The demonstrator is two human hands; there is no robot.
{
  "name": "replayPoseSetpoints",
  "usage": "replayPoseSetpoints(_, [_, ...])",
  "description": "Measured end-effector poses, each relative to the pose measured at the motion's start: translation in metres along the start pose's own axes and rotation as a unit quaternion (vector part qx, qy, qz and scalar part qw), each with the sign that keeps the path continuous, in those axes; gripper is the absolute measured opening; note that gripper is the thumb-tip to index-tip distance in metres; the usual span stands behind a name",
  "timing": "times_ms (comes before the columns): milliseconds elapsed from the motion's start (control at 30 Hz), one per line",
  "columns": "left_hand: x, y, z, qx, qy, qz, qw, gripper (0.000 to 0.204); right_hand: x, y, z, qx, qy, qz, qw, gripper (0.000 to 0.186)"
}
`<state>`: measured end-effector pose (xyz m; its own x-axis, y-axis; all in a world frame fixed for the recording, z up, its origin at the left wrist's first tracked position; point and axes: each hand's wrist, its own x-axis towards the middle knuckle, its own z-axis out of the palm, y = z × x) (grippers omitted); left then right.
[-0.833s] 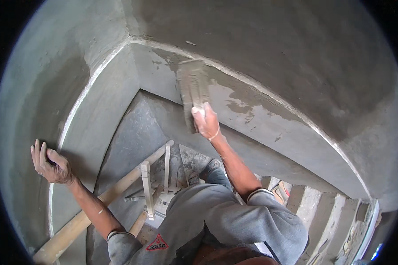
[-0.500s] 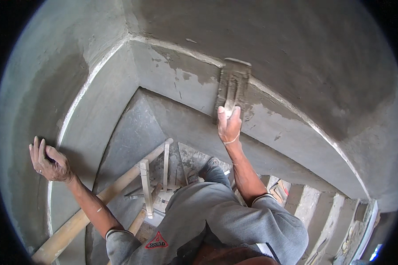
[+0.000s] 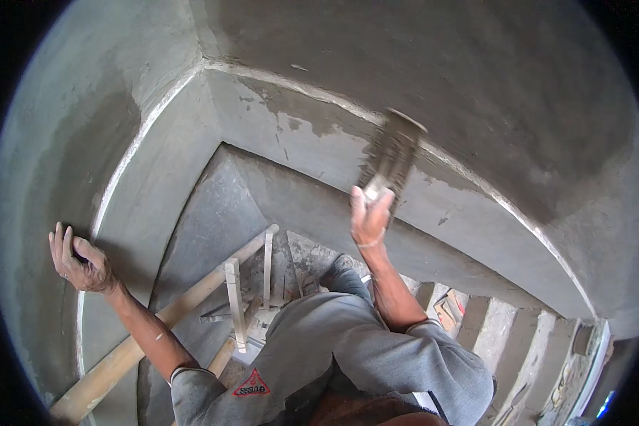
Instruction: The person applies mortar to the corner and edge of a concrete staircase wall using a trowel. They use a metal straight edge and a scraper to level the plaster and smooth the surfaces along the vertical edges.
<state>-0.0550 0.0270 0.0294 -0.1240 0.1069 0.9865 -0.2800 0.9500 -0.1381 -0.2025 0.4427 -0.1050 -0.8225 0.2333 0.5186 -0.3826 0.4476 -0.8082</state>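
My right hand (image 3: 371, 220) is wrapped round the handle of a plastering trowel (image 3: 394, 153) smeared with grey mortar. The blade, tilted and slightly blurred, overlaps the pale line (image 3: 319, 92) that runs along the grey plastered wall (image 3: 461, 78). Whether its whole face touches the surface I cannot tell. On the far left, my left hand (image 3: 82, 261) rests against the side wall (image 3: 42, 177) with nothing in it. Its fingers are apart and loosely bent, beside another white line (image 3: 124, 160).
Below my left forearm a round wooden pole (image 3: 131, 348) slants across, with upright wooden pieces (image 3: 236, 302) next to it. Concrete steps (image 3: 497, 330) descend at the lower right. A recessed ledge (image 3: 319, 195) bends round below the wall. Debris (image 3: 449, 309) lies near the steps.
My right hand has turned the trowel, so its top end now leans to the right and sits slightly lower. The left hand has stayed in place.
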Motion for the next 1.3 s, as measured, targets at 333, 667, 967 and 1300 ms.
replayPoseSetpoints(333, [0.001, 0.001, 0.001, 0.056, -0.010, 0.016, 0.998, 0.016, -0.023, 0.052, -0.048, 0.354, -0.061, 0.153, 0.921, 0.015])
replayPoseSetpoints(667, [0.002, 0.003, 0.005, 0.025, 0.002, 0.012, 1.000, 0.018, 0.007, 0.009, 0.090, 0.014, -0.220, -0.028, 0.975, 0.036])
replayPoseSetpoints(967, [-0.003, 0.001, 0.003, 0.021, 0.005, 0.005, 1.000, 0.016, -0.022, 0.046, -0.023, -0.033, 0.051, 0.070, 0.996, 0.030])
replayPoseSetpoints(1300, [-0.023, 0.043, 0.005, -0.153, 0.023, -0.087, 0.984, 0.020, -0.069, 0.044, -0.103, -0.057, -0.157, 0.052, 0.985, 0.026])
